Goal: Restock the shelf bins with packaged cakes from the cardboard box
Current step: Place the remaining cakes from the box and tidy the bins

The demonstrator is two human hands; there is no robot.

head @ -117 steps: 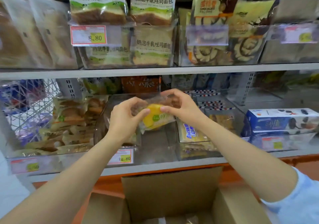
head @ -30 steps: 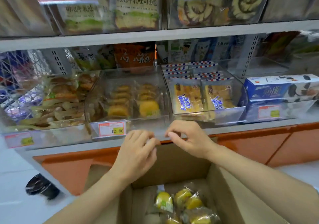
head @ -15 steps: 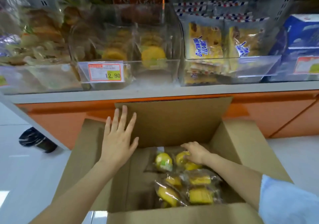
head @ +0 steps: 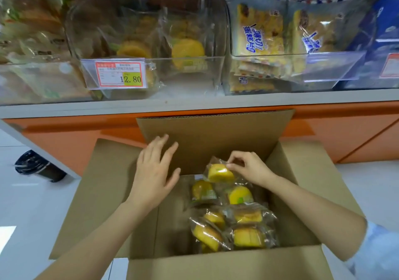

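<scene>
I have the right hand (head: 250,168) pinching the crinkly wrapper of a packaged cake (head: 220,172) above the cardboard box (head: 216,262); left hand (head: 154,172) spread wide, empty. It looks light and squashy, so I'd grip the film edge, not the sponge.

Box left half: bare floor inside the cardboard box (head: 151,232), open from above
Box right half: packaged cakes (head: 235,221) piled up
Rear flap (head: 216,137): upright, below the shelf edge (head: 194,105)
Clear bin (head: 151,42): cakes behind, front floor bare
</scene>
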